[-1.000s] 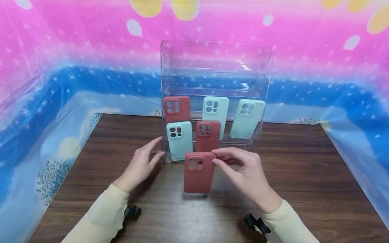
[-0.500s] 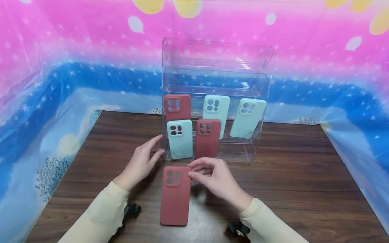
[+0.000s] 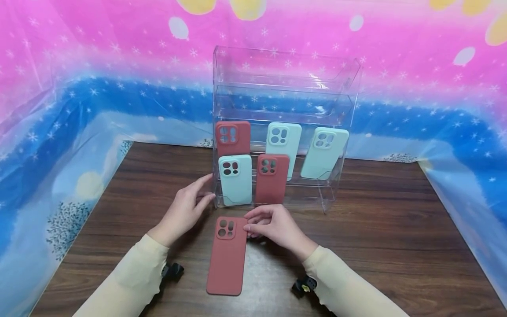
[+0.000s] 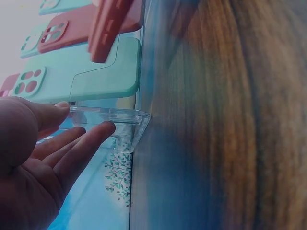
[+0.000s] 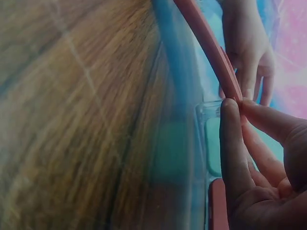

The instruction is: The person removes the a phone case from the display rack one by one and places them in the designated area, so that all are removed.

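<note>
While right fingers [image 5: 232, 143] pinch a red case [image 3: 226, 266], left fingers [image 4: 85, 152] extend.

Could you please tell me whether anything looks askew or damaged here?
The rightmost mint phone case in the clear rack looks slightly askew, its top leaning rightward in the head view, though perspective may exaggerate it. I see no damage.

Looks forward and down from the head, framing left hand [image 3: 183, 210], right hand [image 3: 279, 226] and whole clear rack [image 3: 285, 101]. From the left wrist, sits close, rolled sideways, putting the tabletop [image 4: 220, 120] at right. From the right wrist, equally close, puts it at left; shares left hand, upper right here, lower left there.
</note>
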`<action>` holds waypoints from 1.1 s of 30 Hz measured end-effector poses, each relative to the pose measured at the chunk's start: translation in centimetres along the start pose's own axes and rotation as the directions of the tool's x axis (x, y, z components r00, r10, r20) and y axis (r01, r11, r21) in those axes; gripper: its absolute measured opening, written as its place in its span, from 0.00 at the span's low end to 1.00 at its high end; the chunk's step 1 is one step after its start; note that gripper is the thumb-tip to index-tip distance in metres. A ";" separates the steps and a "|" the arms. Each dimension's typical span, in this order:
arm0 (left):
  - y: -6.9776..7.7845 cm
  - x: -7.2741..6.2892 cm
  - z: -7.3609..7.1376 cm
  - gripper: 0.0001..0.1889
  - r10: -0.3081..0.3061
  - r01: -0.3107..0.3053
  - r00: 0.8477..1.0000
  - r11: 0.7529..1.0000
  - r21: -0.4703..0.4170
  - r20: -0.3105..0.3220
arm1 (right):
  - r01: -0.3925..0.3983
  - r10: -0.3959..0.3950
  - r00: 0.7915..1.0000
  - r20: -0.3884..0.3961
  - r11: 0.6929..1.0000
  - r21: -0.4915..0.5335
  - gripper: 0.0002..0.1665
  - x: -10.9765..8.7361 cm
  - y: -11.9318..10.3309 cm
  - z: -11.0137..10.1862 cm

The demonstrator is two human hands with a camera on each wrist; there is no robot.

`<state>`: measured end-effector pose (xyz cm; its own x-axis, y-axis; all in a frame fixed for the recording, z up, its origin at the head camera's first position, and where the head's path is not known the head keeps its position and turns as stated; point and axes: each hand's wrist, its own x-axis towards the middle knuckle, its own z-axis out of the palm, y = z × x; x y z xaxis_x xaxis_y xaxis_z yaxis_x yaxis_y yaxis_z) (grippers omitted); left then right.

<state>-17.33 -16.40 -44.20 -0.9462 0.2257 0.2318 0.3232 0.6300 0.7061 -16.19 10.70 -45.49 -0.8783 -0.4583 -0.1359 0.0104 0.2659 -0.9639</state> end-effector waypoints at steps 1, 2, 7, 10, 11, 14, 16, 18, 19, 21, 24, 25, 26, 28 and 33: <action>0.0 0.0 0.0 0.29 0.000 0.000 1.000 1.000 0.000 0.000 | -0.012 0.012 1.000 0.007 1.000 0.003 0.13 0.2 0.1 0.0; 0.0 0.0 0.0 0.29 0.001 -0.001 1.000 1.000 0.001 -0.001 | -0.023 0.023 1.000 0.013 1.000 0.007 0.13 0.3 0.3 0.0; 0.0 0.0 0.0 0.29 0.002 -0.002 1.000 1.000 -0.003 0.000 | -0.054 0.054 0.998 0.027 0.999 0.002 0.12 1.0 0.7 0.2; 0.1 0.0 0.0 0.28 0.000 0.000 1.000 1.000 -0.010 0.005 | -0.060 0.060 0.998 0.026 0.998 -0.022 0.12 1.3 1.0 0.4; 0.1 0.0 0.0 0.28 0.000 0.000 1.000 1.000 -0.012 0.008 | -0.062 0.062 0.998 0.026 0.998 -0.030 0.12 1.3 1.0 0.4; 0.0 0.0 0.1 0.28 0.001 -0.001 1.000 1.000 -0.010 0.008 | -0.063 0.065 0.998 0.018 0.996 -0.056 0.11 1.4 1.0 0.5; 0.0 0.0 0.0 0.28 0.003 -0.003 1.000 1.000 -0.009 0.006 | -0.065 0.066 0.998 0.014 0.996 -0.064 0.10 1.5 0.9 0.7; 0.0 0.0 0.0 0.28 0.003 -0.003 1.000 1.000 -0.005 0.004 | -0.070 0.071 0.997 0.008 0.995 -0.074 0.10 1.6 0.8 0.8; 0.0 0.0 0.0 0.28 0.004 -0.004 1.000 1.000 -0.004 0.003 | -0.071 0.072 0.997 0.005 0.994 -0.080 0.09 1.7 0.7 0.8; 0.1 0.0 -0.1 0.28 0.005 -0.005 1.000 1.000 -0.002 0.002 | -0.076 0.076 0.997 0.001 0.992 -0.096 0.09 1.8 0.6 0.8; 0.1 0.0 -0.1 0.28 0.005 -0.005 1.000 1.000 0.006 0.000 | -0.075 0.075 0.997 -0.002 0.990 -0.121 0.08 1.9 0.5 0.8; 0.1 0.0 -0.1 0.28 0.006 -0.006 1.000 1.000 0.007 -0.001 | -0.076 0.076 0.997 -0.003 0.989 -0.129 0.08 1.9 0.5 0.8; 0.1 0.0 -0.1 0.28 0.006 -0.006 1.000 1.000 0.009 -0.001 | -0.076 0.076 0.997 -0.004 0.988 -0.137 0.08 1.9 0.4 0.8; 0.1 0.0 0.0 0.28 0.005 -0.005 1.000 1.000 0.010 -0.001 | -0.075 0.075 0.997 -0.005 0.986 -0.147 0.09 1.8 0.4 0.8; 0.2 0.0 -0.1 0.29 -0.006 0.006 1.000 1.000 0.005 0.005 | -0.062 0.062 0.998 -0.006 0.981 -0.183 0.10 1.6 0.2 0.6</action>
<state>-17.27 -16.31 -44.02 -0.9482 0.2255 0.2240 0.3174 0.6351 0.7042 -17.29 9.54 -46.01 -0.8789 -0.4358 -0.1938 -0.0227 0.4442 -0.8957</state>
